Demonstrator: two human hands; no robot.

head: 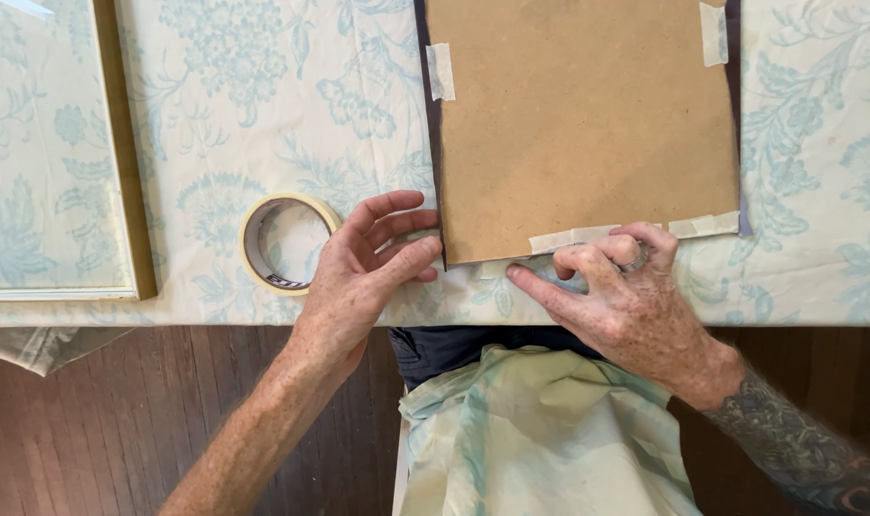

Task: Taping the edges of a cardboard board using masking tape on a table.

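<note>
Far left: gold-edged picture frame [129, 172] lies flat on the worktop [817, 277], well apart from the work so it stays out of the way.

Masking tape roll [284, 242] sits flat just beside my left hand [368, 263], close enough to grab.

Left hand is open, gripping nothing. Fingers spread, tips pressed against the lower-left corner of the brown backing board [588, 124], bracing it so it can't slide while I tape.

Board lies flat on a dark sheet [433, 134] that shows as a thin border on both sides. Short tape tabs [440, 72] pin the side edges; a longer tape strip [588, 234] runs along the bottom edge.

Right hand [626, 296] is curled, knuckles on the strip, index finger stretched left along the board's lower edge, pressing tape down. Can't tell whether it pinches a loose end underneath.

Floral cloth covers the worktop and hangs over my lap.
</note>
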